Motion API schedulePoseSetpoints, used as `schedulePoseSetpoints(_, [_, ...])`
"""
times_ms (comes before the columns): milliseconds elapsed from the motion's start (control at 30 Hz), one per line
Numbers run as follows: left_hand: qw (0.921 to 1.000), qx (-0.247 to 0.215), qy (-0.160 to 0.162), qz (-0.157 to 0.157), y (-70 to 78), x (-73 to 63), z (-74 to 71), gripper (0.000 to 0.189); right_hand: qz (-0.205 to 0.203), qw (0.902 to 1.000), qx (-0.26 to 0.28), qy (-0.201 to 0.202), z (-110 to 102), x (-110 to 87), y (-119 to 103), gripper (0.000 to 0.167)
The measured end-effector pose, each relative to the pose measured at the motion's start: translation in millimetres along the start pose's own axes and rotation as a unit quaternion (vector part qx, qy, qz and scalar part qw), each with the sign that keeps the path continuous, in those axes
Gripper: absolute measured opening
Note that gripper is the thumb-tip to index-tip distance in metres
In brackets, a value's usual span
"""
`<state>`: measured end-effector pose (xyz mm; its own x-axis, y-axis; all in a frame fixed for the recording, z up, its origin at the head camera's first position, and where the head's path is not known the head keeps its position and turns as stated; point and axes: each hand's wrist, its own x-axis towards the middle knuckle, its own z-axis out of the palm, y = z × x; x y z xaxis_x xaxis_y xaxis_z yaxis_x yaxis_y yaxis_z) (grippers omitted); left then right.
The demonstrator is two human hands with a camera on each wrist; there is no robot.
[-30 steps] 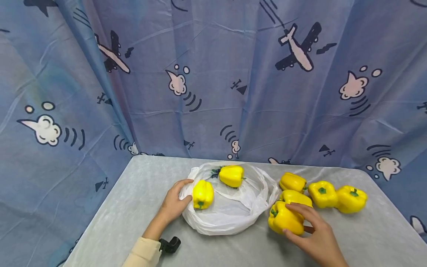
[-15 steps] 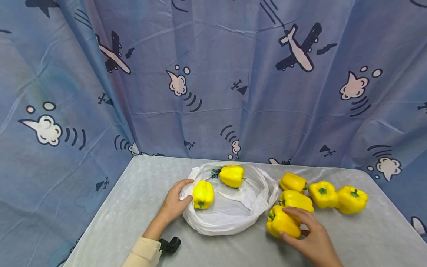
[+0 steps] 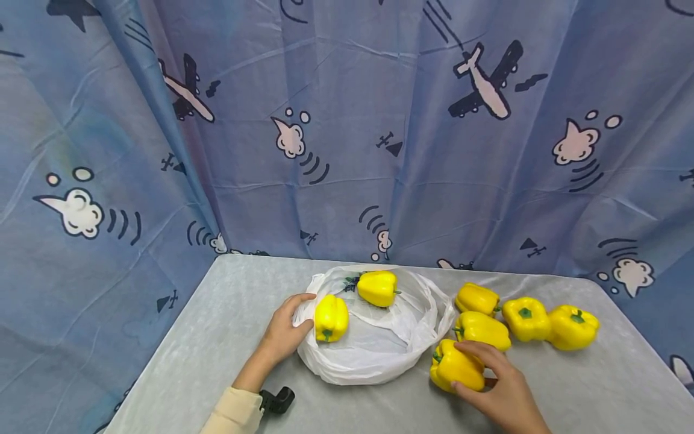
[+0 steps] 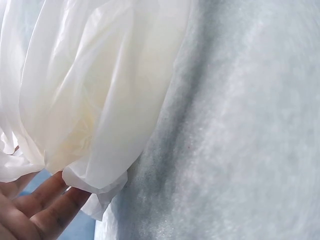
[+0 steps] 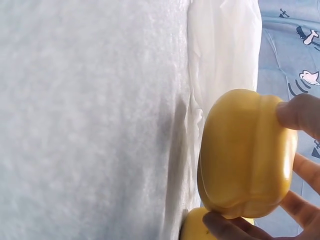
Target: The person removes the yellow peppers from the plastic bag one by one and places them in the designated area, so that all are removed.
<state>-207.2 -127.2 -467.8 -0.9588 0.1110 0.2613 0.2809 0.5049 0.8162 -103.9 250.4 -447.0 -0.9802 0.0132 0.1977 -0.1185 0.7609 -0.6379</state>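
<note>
A white plastic bag (image 3: 358,367) lies wide-mouthed on the table in the head view, with two yellow bell peppers inside: one near the left rim (image 3: 331,318) and another toward the back (image 3: 377,288). My left hand (image 3: 287,325) holds the bag's left rim; in the left wrist view its fingers (image 4: 55,205) meet the bag's bunched edge. To the right of the bag, my right hand (image 3: 501,380) grips a yellow bell pepper (image 3: 455,366) between thumb and fingers. The right wrist view shows this pepper (image 5: 245,155) close up, apparently raised off the table.
Several more yellow bell peppers sit right of the bag: one just behind the held pepper (image 3: 482,330), one farther back (image 3: 476,298), and a pair (image 3: 526,319) to the right. A patterned blue curtain (image 3: 347,132) hangs behind the grey-white table (image 3: 179,361).
My right hand has shifted slightly left and toward me with its bell pepper, separating it from the pepper behind. My left hand stays at the bag's rim.
</note>
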Motion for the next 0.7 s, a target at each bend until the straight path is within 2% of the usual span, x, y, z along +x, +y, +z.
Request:
schedulePoseSetpoints(100, [1.0000,0.001,0.002,-0.001,-0.4,0.1,0.3,0.046,0.007,0.9999,-0.003,-0.010,0.5,1.0,0.4,0.063])
schedulePoseSetpoints(333, [0.9998,0.004,0.010,0.017,-2.0,0.6,0.6,0.046,0.005,0.9999,-0.003,-0.016,2.2,2.3,2.3,0.063])
schedulePoseSetpoints(567, [1.0000,-0.005,0.003,-0.005,-0.6,-0.6,0.1,0.046,0.018,0.9994,-0.005,-0.030,4.0,4.3,1.9,0.063])
schedulePoseSetpoints(700, [1.0000,-0.003,0.004,-0.004,-0.7,-0.7,-0.1,0.046,0.017,0.9993,-0.008,-0.032,4.4,4.7,3.2,0.064])
